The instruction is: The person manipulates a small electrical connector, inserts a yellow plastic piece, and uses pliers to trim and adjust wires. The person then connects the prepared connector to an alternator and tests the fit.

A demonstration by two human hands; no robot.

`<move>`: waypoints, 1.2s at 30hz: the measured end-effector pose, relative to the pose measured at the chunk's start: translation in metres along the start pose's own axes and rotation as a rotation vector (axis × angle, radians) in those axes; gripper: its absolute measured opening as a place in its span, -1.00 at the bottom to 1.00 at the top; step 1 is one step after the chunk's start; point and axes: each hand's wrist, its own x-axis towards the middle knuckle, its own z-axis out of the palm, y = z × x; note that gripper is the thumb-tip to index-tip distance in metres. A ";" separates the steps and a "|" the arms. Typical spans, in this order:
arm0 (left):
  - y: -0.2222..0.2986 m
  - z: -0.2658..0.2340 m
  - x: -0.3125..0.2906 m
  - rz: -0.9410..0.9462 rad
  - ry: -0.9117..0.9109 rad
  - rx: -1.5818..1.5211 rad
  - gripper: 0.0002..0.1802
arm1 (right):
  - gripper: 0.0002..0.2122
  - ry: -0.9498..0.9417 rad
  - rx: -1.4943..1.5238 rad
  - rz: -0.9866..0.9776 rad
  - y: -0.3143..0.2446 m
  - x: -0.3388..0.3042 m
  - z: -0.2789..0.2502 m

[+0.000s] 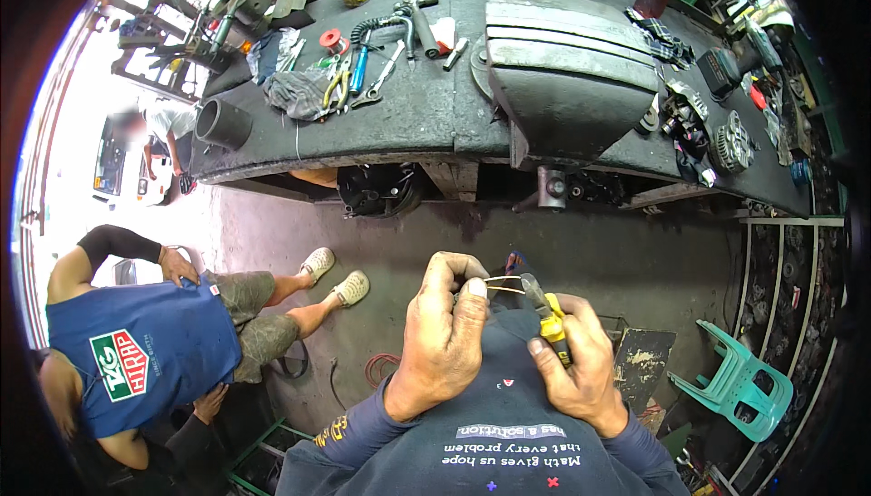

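Observation:
In front of my chest my left hand (440,324) is closed, pinching a thin pale wire (502,290) between thumb and fingers. The wire sticks out to the right as two strands. Wrapped around yellow-handled pliers (551,322), my right hand (581,364) keeps their grey jaws tilted toward the left hand. The strands reach the jaws; whether the jaws grip them I cannot tell. Part of the handles is hidden by my fingers.
A dark workbench (390,128) stands ahead with a big vise (572,69), a hammer (419,24), a red spool (334,40) and an alternator (733,142). A person in a blue shirt (163,342) is at the left. A green plastic stool (739,387) lies tipped at the right.

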 end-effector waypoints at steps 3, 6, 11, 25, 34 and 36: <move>0.001 0.001 0.007 -0.003 -0.011 -0.129 -0.81 | -0.78 0.057 -0.015 0.030 0.007 0.009 0.007; 0.001 0.002 0.011 -0.018 -0.040 -0.197 -0.80 | -0.77 0.075 -0.042 -0.014 0.018 0.013 0.008; 0.008 0.000 0.012 -0.094 -0.104 -0.224 -0.76 | -0.73 0.080 -0.107 -0.140 0.018 0.023 0.008; 0.011 0.000 0.015 -0.156 -0.116 -0.392 -0.79 | -0.71 0.007 -0.152 -0.222 0.023 0.031 -0.001; 0.000 0.007 0.016 0.380 0.139 0.268 -0.89 | -0.74 -0.030 0.006 -0.098 0.008 0.028 0.006; 0.005 0.005 0.019 0.407 0.099 0.349 -0.89 | -0.75 -0.048 0.022 -0.058 0.008 0.030 0.000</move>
